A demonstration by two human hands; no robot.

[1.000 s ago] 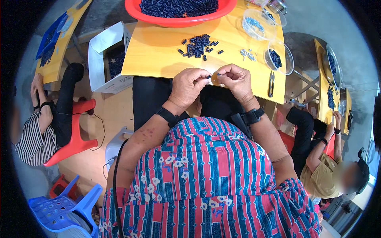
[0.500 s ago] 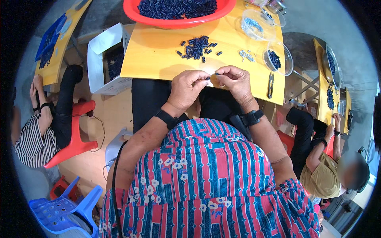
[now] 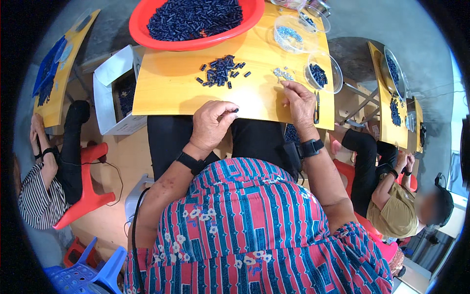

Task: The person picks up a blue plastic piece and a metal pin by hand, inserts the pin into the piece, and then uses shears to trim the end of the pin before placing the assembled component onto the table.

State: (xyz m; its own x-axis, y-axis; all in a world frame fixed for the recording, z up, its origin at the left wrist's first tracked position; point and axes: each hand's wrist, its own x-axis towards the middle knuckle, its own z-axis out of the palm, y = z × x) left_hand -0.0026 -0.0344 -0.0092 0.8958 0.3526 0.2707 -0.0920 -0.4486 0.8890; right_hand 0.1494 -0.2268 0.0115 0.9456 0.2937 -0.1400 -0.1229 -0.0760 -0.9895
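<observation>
The hands are now parted — a small dark tube [image 3: 236, 110] is held pinched by the left hand [image 3: 211, 122] alone, near the table [image 3: 267, 105] edge — and the right hand [image 3: 300, 105] is brought beside silver bits [image 3: 283, 74], its grip impossible to tell.

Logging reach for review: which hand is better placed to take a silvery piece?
Probably the right hand: it is close to the silvery pieces, while the left hand is farther off, holding a dark piece.
</observation>
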